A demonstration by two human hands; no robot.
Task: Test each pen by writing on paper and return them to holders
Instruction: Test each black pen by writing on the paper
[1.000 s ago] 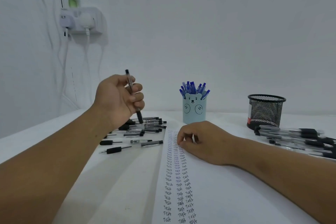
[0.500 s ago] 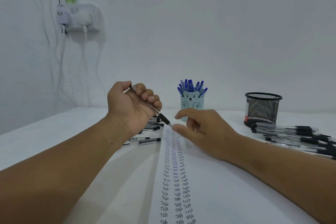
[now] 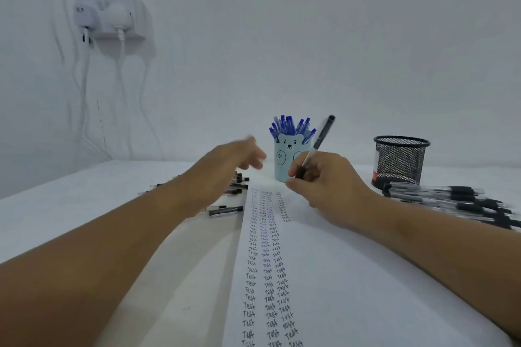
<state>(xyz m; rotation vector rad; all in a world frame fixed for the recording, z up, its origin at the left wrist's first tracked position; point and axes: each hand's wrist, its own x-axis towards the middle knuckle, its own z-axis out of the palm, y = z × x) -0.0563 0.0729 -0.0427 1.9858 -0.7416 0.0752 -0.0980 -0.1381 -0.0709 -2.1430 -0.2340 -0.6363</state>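
Black pen (image 3: 318, 144) in right hand (image 3: 329, 186) fingers; blue pens (image 3: 290, 127) in bear holder (image 3: 287, 160)

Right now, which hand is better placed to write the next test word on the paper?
Right. The right hand already grips the black-capped clear pen above the white paper's handwritten columns. The left hand is blurred, holds nothing, and hovers over the loose black pens.

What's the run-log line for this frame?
right hand: grips black pen | left hand: open, blurred | paper: rows of "Test" | mesh holder
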